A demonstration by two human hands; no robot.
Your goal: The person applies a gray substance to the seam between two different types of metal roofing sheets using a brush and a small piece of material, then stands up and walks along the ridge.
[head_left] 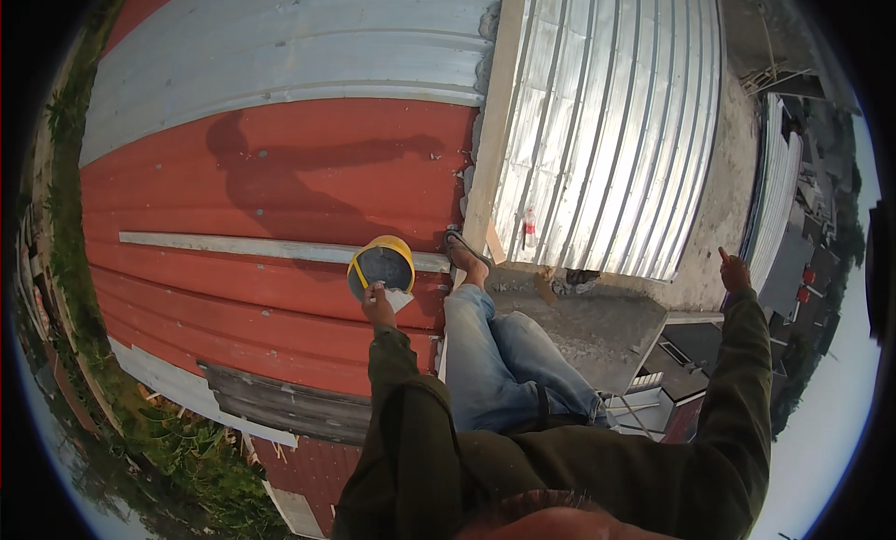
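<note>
My left hand (377, 308) is closed at the near rim of a yellow bucket (399, 245). A pale, flat, blade-like piece (399, 300) sticks out from its fingers. Grey material, apparently mortar, lies inside the bucket, which rests by a long pale batten (233, 245) on the red roof sheet (187, 199). Out to the right, my right hand (735, 273) is raised with one finger stretched out and nothing seen in it. Whether the left hand also grips the bucket itself, I cannot tell.
My sandaled foot (467, 252) stands at the roof's edge, against a concrete ledge (493, 157). Shiny corrugated sheeting (607, 129) lies beyond, with a small clear bottle with a red label (530, 228) on it. A rough concrete surface (583, 330) and a drop lie to the right.
</note>
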